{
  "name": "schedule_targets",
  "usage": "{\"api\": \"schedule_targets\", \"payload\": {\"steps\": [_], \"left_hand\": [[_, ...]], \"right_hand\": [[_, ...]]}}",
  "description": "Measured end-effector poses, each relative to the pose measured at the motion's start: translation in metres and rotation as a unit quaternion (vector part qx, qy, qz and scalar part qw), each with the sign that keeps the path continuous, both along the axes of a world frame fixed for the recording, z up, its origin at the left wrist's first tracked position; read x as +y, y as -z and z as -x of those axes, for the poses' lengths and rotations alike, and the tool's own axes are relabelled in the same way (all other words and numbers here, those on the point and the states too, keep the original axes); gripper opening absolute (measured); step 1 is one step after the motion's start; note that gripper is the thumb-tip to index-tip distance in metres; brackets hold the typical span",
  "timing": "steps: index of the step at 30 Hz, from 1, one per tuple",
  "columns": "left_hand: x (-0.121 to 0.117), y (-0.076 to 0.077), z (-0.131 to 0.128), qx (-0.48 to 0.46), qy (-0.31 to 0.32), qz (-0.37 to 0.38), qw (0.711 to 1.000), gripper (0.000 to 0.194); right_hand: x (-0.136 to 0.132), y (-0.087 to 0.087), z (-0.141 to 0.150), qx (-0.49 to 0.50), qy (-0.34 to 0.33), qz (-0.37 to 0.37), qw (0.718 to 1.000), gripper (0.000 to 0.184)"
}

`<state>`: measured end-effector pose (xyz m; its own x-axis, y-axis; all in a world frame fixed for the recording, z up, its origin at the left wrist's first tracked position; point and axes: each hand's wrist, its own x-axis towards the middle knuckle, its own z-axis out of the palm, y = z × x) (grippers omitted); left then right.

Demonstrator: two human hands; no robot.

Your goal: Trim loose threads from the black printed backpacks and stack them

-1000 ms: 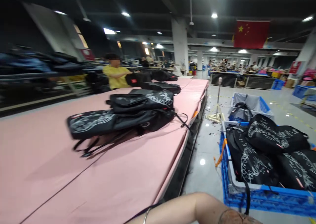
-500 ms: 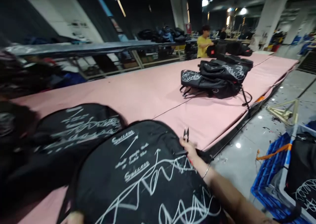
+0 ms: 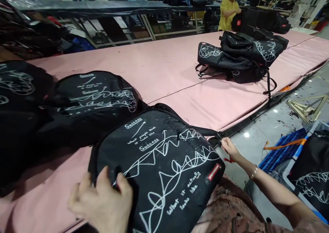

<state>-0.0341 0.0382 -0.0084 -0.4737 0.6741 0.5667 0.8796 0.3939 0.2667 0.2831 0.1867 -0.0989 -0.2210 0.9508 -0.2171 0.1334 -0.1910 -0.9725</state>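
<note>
A black backpack (image 3: 154, 154) with white scribbled lines and the word "Success" lies on the pink-covered table at my front. My left hand (image 3: 102, 198) rests at its left edge, fingers apart and bent, with the thumb over the printed panel. At the backpack's far right side, my right hand (image 3: 230, 149) is closed around the end of a black strap (image 3: 203, 129). A small red piece shows just below that hand; what it belongs to is unclear. The snips seen earlier cannot be made out now.
More printed backpacks (image 3: 95, 92) lie to the left. Other backpacks (image 3: 241, 58) are piled farther along the pink table (image 3: 164, 65). A person in yellow (image 3: 228, 12) stands at the far side. Right of the table are a blue crate (image 3: 285, 154) and a metal frame (image 3: 308, 106).
My view has tilted down. The right hand has moved from the backpack's upper edge out to the strap at its right. My left hand has come further into view over the left edge.
</note>
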Motion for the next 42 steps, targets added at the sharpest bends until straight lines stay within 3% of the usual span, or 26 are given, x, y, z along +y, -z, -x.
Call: {"api": "schedule_targets", "payload": {"steps": [1,3,5,7,9,12,15,20,26,32,35,38,40,42], "left_hand": [[0.005,-0.007,-0.013,0.005,0.023,0.01,1.0,0.041],[0.022,-0.019,-0.04,-0.069,0.169,0.075,0.98,0.032],[0.043,-0.027,-0.068,-0.167,0.337,0.166,0.912,0.027],[0.063,-0.031,-0.095,-0.2,0.456,0.234,0.835,0.025],[0.079,-0.032,-0.117,-0.19,0.521,0.271,0.787,0.023],[0.093,-0.029,-0.141,-0.152,0.554,0.303,0.761,0.021],[0.098,-0.026,-0.152,-0.129,0.547,0.331,0.758,0.011],[0.101,-0.024,-0.153,-0.153,0.537,0.335,0.759,0.018],[0.098,-0.022,-0.156,-0.114,0.501,0.34,0.788,0.014],[0.095,-0.02,-0.162,-0.094,0.508,0.315,0.796,0.013],[0.098,-0.017,-0.158,-0.14,0.48,0.279,0.82,0.015],[0.099,-0.017,-0.144,-0.203,0.407,0.221,0.862,0.018],[0.095,-0.02,-0.13,-0.189,0.383,0.181,0.886,0.021],[0.084,-0.024,-0.115,-0.133,0.405,0.153,0.892,0.019]], "right_hand": [[-0.018,0.0,-0.017,-0.006,0.005,0.008,1.0,0.034],[-0.051,-0.002,-0.042,-0.008,0.0,0.042,0.999,0.033],[-0.079,-0.009,-0.055,0.008,-0.023,0.085,0.996,0.034],[-0.097,-0.021,-0.057,0.026,-0.042,0.1,0.994,0.035],[-0.107,-0.034,-0.052,0.034,-0.041,0.086,0.995,0.034],[-0.111,-0.048,-0.042,0.036,-0.031,0.085,0.995,0.033],[-0.111,-0.052,-0.037,0.035,-0.032,0.095,0.994,0.033],[-0.108,-0.05,-0.034,0.012,-0.048,0.065,0.997,0.027],[-0.101,-0.057,-0.025,-0.072,-0.08,-0.004,0.994,0.016],[-0.095,-0.06,-0.02,-0.097,-0.085,-0.051,0.99,0.011],[-0.093,-0.055,-0.021,-0.058,-0.079,-0.041,0.994,0.014],[-0.093,-0.049,-0.024,-0.017,-0.073,-0.02,0.997,0.017],[-0.094,-0.049,-0.028,-0.011,-0.073,-0.022,0.997,0.017],[-0.097,-0.051,-0.032,-0.035,-0.087,-0.052,0.994,0.017]]}}
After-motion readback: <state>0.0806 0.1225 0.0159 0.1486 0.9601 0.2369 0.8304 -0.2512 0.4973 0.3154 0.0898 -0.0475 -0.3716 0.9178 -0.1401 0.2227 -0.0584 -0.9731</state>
